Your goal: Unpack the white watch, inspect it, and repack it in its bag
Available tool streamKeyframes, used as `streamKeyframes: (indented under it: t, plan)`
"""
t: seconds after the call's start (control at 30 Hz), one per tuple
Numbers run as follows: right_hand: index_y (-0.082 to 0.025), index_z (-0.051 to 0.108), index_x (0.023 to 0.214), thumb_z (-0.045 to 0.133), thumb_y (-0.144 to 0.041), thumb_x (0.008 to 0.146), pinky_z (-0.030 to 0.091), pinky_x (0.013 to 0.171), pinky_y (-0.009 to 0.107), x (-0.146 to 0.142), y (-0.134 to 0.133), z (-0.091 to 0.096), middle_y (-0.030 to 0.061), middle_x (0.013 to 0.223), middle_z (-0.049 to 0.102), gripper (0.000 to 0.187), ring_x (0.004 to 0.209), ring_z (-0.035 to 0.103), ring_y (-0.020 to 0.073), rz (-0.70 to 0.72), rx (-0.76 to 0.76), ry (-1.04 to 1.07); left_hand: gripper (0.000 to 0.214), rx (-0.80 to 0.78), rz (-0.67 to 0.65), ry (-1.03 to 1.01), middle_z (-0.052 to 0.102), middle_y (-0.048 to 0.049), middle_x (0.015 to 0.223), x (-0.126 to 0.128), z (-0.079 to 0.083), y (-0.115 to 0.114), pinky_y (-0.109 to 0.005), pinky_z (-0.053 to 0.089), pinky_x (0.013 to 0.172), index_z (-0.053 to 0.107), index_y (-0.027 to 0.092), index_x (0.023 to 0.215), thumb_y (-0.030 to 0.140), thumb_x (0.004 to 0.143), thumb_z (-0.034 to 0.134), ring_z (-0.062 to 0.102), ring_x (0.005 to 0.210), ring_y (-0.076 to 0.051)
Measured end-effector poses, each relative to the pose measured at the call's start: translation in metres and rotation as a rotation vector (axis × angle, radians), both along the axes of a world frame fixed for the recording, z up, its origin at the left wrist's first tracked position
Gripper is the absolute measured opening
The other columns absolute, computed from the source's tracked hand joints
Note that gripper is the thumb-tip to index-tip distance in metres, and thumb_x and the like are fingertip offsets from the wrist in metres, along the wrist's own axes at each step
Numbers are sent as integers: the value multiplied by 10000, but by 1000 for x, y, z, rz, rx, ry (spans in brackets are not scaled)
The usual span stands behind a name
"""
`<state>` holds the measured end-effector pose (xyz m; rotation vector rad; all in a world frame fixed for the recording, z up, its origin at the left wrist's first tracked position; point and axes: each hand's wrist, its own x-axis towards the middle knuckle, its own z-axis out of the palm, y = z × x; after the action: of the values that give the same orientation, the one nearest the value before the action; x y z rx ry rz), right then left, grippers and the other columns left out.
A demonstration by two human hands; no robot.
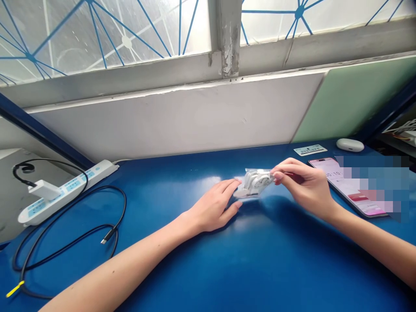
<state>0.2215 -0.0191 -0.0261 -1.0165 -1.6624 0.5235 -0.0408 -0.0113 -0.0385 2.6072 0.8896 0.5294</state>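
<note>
A small clear plastic bag with a white coiled cable inside is in front of me, over the middle of the blue table. My right hand pinches the bag's right end between thumb and fingers, and that end is raised. At the bag's left end is my left hand, its fingertips touching the plastic. The left thumb is stretched out apart from the fingers, in front of the bag. What kind of plug the cable has cannot be made out.
A phone lies right of my right hand, partly blurred out. Behind it are a card and a white earbud case. At left, a power strip holds a white charger; a black cable loops across the blue table.
</note>
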Motion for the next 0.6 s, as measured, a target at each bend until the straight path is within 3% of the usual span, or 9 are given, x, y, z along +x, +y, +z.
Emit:
streamKeyframes:
  t: [0.07,0.13,0.27,0.47,0.6]
  plan:
    - [-236,728,818,665,-429,889,565,577,347,1,3,1,46,778,652,215,646,612,182,13,-100,51,515,0,18,-6,447,-163,1515,0,-2,-1,-486,395,1152,335,177,1474,312,992,457,422,1415,-282]
    - [-221,729,813,664,-461,883,574,583,335,2,6,0,36,752,655,258,627,599,167,21,-187,76,697,2,56,-12,377,-196,1557,0,-5,-1,-504,385,1159,187,154,1542,323,954,522,370,1451,-304]
    - [-207,753,919,677,-472,871,603,611,328,1,12,-8,55,883,728,281,702,645,179,44,-347,130,1053,11,98,-21,209,-223,1624,0,-9,-1,-525,364,1171,-77,161,1577,387,862,662,269,1494,-348]
    - [-203,763,1030,667,-467,875,616,650,345,-1,16,-20,79,997,757,321,794,694,219,113,-410,74,1075,70,46,-26,56,-178,1663,0,-3,1,-495,311,1203,-18,206,1588,390,827,718,157,1528,-334]
    - [-202,749,1059,650,-460,889,627,760,400,0,19,-25,103,1073,755,324,946,713,276,187,-409,48,1071,42,19,-14,131,-167,1655,0,-1,1,-523,291,1207,56,215,1587,439,795,741,183,1519,-352]
